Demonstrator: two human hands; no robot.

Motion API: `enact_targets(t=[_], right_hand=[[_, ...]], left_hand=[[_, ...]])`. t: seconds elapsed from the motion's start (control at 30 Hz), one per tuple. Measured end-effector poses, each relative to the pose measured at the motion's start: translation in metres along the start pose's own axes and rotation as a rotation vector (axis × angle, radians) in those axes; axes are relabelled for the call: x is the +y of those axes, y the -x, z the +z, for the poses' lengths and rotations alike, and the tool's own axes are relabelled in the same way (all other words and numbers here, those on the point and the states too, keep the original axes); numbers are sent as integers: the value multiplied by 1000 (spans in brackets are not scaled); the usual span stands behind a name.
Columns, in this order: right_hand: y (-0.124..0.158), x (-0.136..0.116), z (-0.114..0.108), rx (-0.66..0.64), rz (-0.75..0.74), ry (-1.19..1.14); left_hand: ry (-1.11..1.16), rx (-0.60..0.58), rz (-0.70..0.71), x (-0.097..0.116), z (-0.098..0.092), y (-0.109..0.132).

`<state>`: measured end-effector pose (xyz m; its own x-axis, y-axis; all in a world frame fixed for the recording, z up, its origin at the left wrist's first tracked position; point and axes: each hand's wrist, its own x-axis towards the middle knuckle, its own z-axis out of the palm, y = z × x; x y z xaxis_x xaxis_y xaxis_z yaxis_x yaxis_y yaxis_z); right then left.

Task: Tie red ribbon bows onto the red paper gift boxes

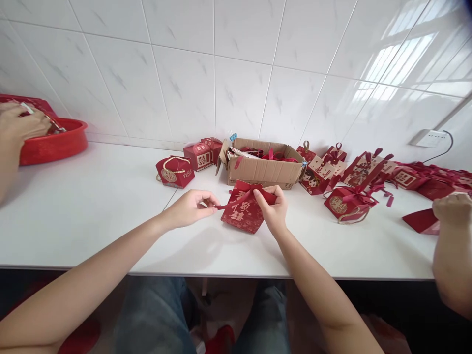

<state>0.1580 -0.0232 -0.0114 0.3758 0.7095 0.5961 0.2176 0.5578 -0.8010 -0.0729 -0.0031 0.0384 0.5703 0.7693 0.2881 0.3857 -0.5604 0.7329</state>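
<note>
Your left hand (192, 208) has thumb and fingertips pinched together on the end of a dark red ribbon (234, 201), while your right hand (273, 206) clamps the top of a red box (243, 219), thumb in front, the other fingers behind. The box sits between your two sets of fingers, tilted over the worktop (110, 211); whether its base touches is hard to tell. The right grip probably steadies the box and pins the ribbon where it gathers, so the left pinch can hold the strip taut across the front. The box looks like stiff card, wider towards its base, with pale gold characters and a faint darker pattern below. Just past your fingers stands an open carton (263, 170) of red pieces, likely set there for easy reach. Beyond your left fingers are a small corded box (175, 172) and a handled box (202, 156); off your right fingers, a bow-topped box (350, 204). Farther out, another person's hand (25, 123) is at a red basin (55, 145) on your left.
</note>
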Motion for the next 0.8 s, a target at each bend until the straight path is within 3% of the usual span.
enact_targets(t=[0.17, 0.27, 0.43, 0.57, 0.7, 0.8], right_hand=[[1, -1, -1, -52, -30, -18], [2, -3, -1, -92, -50, -13], [9, -13, 0, -286, -166, -97], [15, -21, 0, -380, -306, -160], [16, -25, -1, -398, -483, -160], [15, -23, -2, -408, -554, -160]], left_hand=[[100, -51, -95, 25, -19, 7], [239, 44, -138, 39, -27, 3], [246, 261, -34, 59, -31, -17], [218, 342, 166, 71, -21, -36], [203, 289, 300, 70, -7, -49], [206, 206, 227, 61, -1, -51]])
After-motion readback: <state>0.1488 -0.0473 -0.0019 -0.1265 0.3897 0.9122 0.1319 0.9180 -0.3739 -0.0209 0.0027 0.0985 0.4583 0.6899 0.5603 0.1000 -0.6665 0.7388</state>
